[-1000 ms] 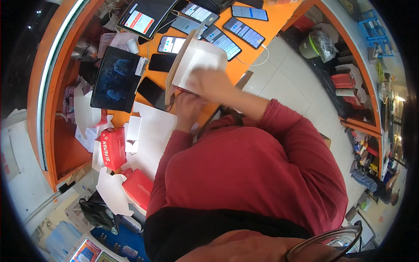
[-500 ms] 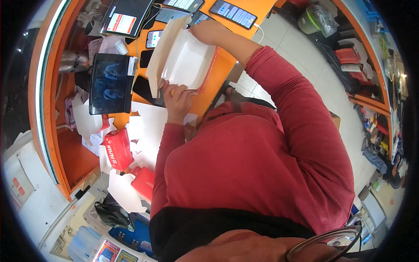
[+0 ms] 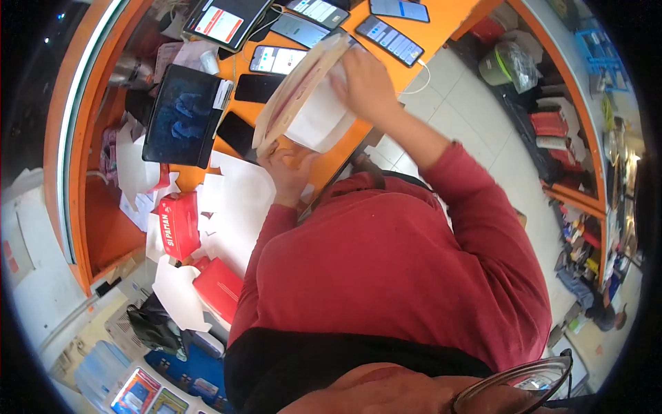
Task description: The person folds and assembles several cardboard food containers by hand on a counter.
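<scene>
The person holds a box (image 3: 318, 119) in the upper middle of the frame, over the orange bench (image 3: 448, 21), its white inside showing. The fingers of the left hand (image 3: 286, 172) are closed on its lower end. The right hand (image 3: 370, 84) is at its upper right side, fingers bent; whether they grip cannot be told. Phones (image 3: 391, 41) lie above and left of the box, a tablet (image 3: 183, 114) farther left. At lower left are 2 red cartons (image 3: 181, 224) near white card (image 3: 241, 214).
</scene>
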Motion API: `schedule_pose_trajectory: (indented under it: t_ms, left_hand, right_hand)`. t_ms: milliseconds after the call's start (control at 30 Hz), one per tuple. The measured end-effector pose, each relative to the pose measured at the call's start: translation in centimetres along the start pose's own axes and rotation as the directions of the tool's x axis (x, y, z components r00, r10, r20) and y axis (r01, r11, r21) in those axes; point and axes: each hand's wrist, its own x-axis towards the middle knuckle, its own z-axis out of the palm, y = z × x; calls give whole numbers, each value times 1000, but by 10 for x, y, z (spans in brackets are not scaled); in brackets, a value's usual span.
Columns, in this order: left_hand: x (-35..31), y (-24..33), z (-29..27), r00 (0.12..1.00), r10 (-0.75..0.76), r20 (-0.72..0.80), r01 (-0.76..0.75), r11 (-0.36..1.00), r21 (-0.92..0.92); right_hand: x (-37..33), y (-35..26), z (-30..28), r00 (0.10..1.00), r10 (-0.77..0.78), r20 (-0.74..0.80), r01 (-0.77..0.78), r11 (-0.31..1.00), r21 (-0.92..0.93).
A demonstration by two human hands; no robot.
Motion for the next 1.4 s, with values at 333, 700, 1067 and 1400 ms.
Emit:
schedule_pose_trajectory:
  t_ms: [333,700,1067,1400]
  left_hand:
    - [18,37,-22,941,-265,212,270,963,3]
    - [64,107,-74,943,-51,328,13,993,119]
    - [64,129,-101,837,-168,520,124,985,118]
    - [63,133,-107,810,-90,580,44,995,94]
  right_hand:
    - [-31,-65,18,745,-42,665,-80,985,151]
    - [-57,-85,-57,822,55,567,-522,471,711]
    - [-62,-91,-64,702,68,709,-679,365,637]
    - [-54,-82,-60,794,188,577,-605,333,723]
